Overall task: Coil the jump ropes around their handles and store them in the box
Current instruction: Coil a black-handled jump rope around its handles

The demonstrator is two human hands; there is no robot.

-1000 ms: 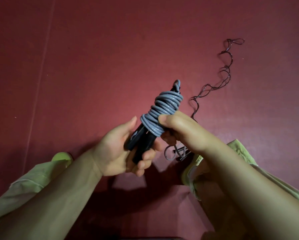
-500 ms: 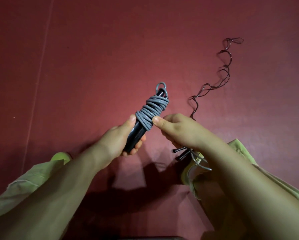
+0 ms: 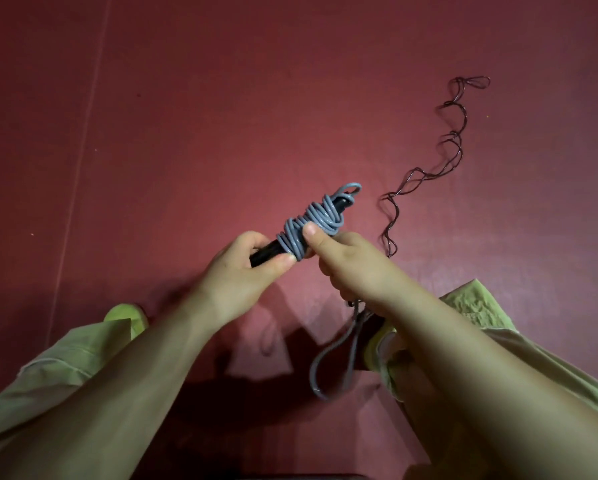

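Observation:
A grey jump rope (image 3: 313,221) is wound in a thick bundle round its black handles (image 3: 266,253), held in the air at the middle of the view. My left hand (image 3: 242,271) grips the bare lower end of the handles. My right hand (image 3: 346,261) holds the coil, thumb pressed on top of it. A loose grey loop (image 3: 332,362) of the same rope hangs down below my right hand. A second, thin dark rope (image 3: 443,164) lies in wavy loops on the red floor, to the upper right. No box is in view.
The red floor (image 3: 221,116) fills the view, with a pale seam line (image 3: 79,157) running down its left side. My knees in light green cloth (image 3: 470,310) frame the lower corners.
The bundle has tilted from pointing up to pointing up and right. My left hand has turned over onto the handle end. The loose grey loop now swings lower under my right hand.

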